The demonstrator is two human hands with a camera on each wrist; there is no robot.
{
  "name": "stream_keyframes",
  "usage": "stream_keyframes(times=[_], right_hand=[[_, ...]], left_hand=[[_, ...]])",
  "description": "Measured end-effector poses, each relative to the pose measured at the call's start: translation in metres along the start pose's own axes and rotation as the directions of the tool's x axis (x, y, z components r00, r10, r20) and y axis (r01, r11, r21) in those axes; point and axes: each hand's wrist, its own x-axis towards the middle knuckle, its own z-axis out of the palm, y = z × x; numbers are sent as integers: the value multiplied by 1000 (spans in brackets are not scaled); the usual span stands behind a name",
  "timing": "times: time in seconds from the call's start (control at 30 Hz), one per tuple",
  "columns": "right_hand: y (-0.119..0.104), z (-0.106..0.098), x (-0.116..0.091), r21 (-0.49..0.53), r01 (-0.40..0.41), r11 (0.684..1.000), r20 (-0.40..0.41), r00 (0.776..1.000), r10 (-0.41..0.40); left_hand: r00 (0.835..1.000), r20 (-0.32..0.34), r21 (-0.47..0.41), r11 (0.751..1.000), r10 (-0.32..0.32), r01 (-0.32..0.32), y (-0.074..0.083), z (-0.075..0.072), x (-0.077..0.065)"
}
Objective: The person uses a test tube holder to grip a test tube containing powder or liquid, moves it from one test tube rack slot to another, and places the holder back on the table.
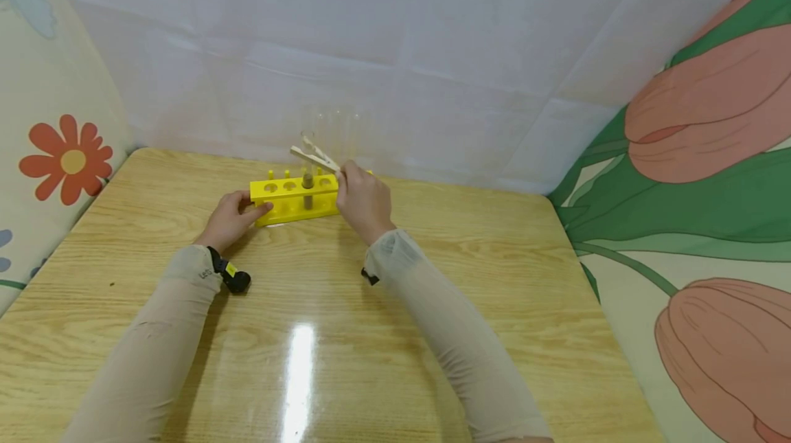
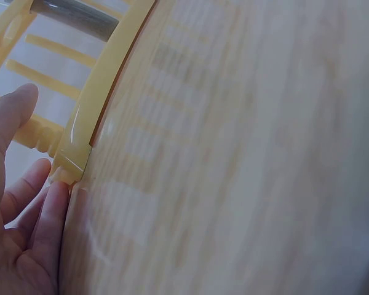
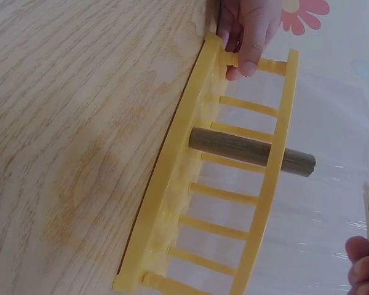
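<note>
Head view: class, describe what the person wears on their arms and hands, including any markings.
The left sleeve and right sleeve are long, pale beige and lightly wrinkled. Dark lettering marks the left cuff. A black wrist device there bears a yellow label; another black piece shows partly at the right cuff. The left hand and right hand are ungloved.

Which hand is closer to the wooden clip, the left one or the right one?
Right. The right hand is holding the wooden clip, while the left hand is farther away, at the left end of the yellow rack.
</note>
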Motion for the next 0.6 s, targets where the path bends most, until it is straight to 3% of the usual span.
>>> stream_keyframes(times=[0.33,0.6], right_hand=[[1,-3,3,25,-11,1000,7,1000,11],[1,-5,4,46,7,999,-34,999,-5]], left_hand=[[1000,1,4,1000,-7,7,2,0,0],[1000,3,-5,1000,15,-15,2,0,1]])
